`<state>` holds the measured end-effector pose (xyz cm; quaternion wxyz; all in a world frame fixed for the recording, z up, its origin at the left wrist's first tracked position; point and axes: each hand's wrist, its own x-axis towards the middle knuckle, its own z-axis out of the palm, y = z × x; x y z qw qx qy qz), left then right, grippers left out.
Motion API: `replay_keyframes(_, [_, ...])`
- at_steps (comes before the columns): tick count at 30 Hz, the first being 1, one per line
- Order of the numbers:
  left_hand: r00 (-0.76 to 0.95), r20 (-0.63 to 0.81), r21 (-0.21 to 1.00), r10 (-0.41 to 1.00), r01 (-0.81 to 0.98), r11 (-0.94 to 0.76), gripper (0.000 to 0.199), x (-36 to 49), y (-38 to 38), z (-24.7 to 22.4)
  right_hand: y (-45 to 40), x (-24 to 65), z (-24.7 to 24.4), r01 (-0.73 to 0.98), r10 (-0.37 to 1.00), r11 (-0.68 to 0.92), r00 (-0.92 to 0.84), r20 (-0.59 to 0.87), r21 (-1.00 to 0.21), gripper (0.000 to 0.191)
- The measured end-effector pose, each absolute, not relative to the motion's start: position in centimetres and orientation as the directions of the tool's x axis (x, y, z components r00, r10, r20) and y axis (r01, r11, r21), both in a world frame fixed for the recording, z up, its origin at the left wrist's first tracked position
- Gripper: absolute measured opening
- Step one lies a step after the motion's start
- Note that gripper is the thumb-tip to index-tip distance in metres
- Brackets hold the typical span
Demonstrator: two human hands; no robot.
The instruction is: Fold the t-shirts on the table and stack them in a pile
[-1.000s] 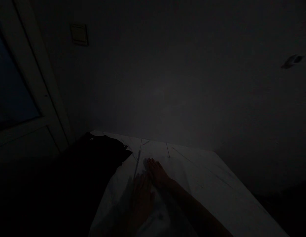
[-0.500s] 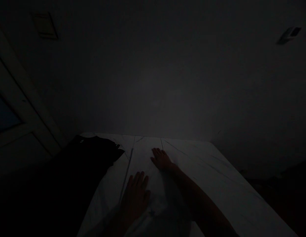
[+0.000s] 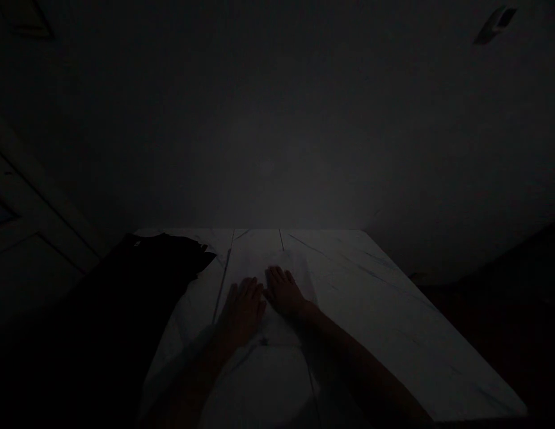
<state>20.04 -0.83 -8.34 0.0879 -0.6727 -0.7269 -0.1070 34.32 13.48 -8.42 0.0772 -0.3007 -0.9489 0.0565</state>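
The picture is very dark. My left hand [image 3: 244, 310] lies palm down with its fingers stretched forward. Just right of it and slightly farther off, my right hand [image 3: 284, 291] is also flat, fingers extended. Both hands rest on what looks like a thin, pale, see-through sheet [image 3: 299, 265] on the white marble-patterned table [image 3: 375, 322]. Neither hand grips anything. Dark cloth [image 3: 156, 268], apparently a black garment with a small pale label near its far edge, spreads over the table's left side.
A grey wall [image 3: 268, 131] rises behind the table's far edge. To the left is a panelled door [image 3: 40, 208]. A small wall fixture [image 3: 495, 25] shows at the upper right, and part of a frame [image 3: 31, 21] at the upper left.
My left hand has moved forward, closer to my right hand, which has shifted slightly left. The camera view has shifted, and more of the table's near part shows.
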Motion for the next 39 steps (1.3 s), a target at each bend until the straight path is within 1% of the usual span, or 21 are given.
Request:
replay_keyframes(3, [-0.073,0.255,0.022,0.964,0.997,0.070,0.048,19.3,-0.4,-8.1,12.4,38.6,-8.7,0.666,0.682,0.728,-0.727,0.079,-0.160,0.073])
replay_keyframes(5, [-0.104,0.253,0.006,0.962,0.994,0.106,0.049,19.1,-0.4,-8.0,12.4,40.6,-8.3,0.734,0.748,0.660,-0.662,0.048,-0.157,0.074])
replay_keyframes(7, [-0.122,0.254,-0.001,0.959,0.992,0.126,0.050,19.5,-0.6,-8.1,11.9,41.1,-7.8,0.761,0.773,0.631,-0.633,0.044,-0.151,0.072])
replay_keyframes(9, [-0.086,0.257,-0.004,0.963,0.996,0.090,0.051,20.3,-0.9,-8.3,10.5,40.4,-7.7,0.734,0.748,0.661,-0.661,0.059,-0.156,0.071])
replay_keyframes(11, [-0.033,0.257,-0.008,0.966,0.999,0.036,0.051,21.0,-1.4,-8.7,8.5,39.4,-8.1,0.667,0.686,0.724,-0.724,0.078,-0.177,0.070])
replay_keyframes(13, [-0.021,0.265,-0.012,0.964,1.000,0.025,0.050,20.8,-2.2,-9.1,6.7,39.1,-8.8,0.613,0.638,0.764,-0.763,0.100,-0.202,0.069])
replay_keyframes(16, [-0.061,0.276,-0.025,0.959,0.997,0.071,0.050,19.5,-3.5,-9.3,5.3,40.3,-9.5,0.629,0.656,0.751,-0.746,0.116,-0.201,0.071])
replay_keyframes(19, [-0.086,0.286,-0.039,0.954,0.994,0.101,0.051,19.3,-4.0,-9.1,5.0,41.0,-9.6,0.678,0.698,0.712,-0.712,0.077,-0.184,0.073])
replay_keyframes(24, [0.079,0.297,-0.078,0.952,0.995,-0.058,0.054,20.6,-4.5,-10.0,3.8,41.0,-10.1,0.570,0.600,0.794,-0.790,0.125,-0.211,0.068])
replay_keyframes(26, [0.068,0.291,-0.083,0.954,0.996,-0.046,0.054,19.4,-5.4,-10.6,3.5,42.7,-10.7,0.591,0.620,0.779,-0.776,0.115,-0.210,0.070])
replay_keyframes(29, [-0.022,0.284,-0.070,0.959,0.997,0.044,0.053,16.3,-6.3,-10.8,4.4,46.2,-11.1,0.681,0.702,0.706,-0.709,0.063,-0.196,0.072])
replay_keyframes(31, [-0.055,0.293,-0.064,0.955,0.995,0.077,0.053,15.0,-5.2,-10.2,5.9,46.8,-10.5,0.723,0.736,0.666,-0.677,0.003,-0.185,0.071])
replay_keyframes(33, [-0.020,0.289,-0.065,0.957,0.997,0.040,0.052,15.0,-2.4,-9.1,8.0,44.8,-9.3,0.721,0.731,0.670,-0.682,-0.010,-0.175,0.067])
replay_keyframes(36, [0.093,0.216,-0.063,0.972,0.995,-0.081,0.053,16.2,3.7,-7.4,11.8,38.5,-7.2,0.637,0.656,0.750,-0.751,0.077,-0.175,0.060])
replay_keyframes(39, [0.119,0.127,-0.027,0.985,0.993,-0.116,0.053,16.3,8.5,-7.1,15.7,33.5,-6.3,0.583,0.605,0.791,-0.791,0.095,-0.185,0.057])
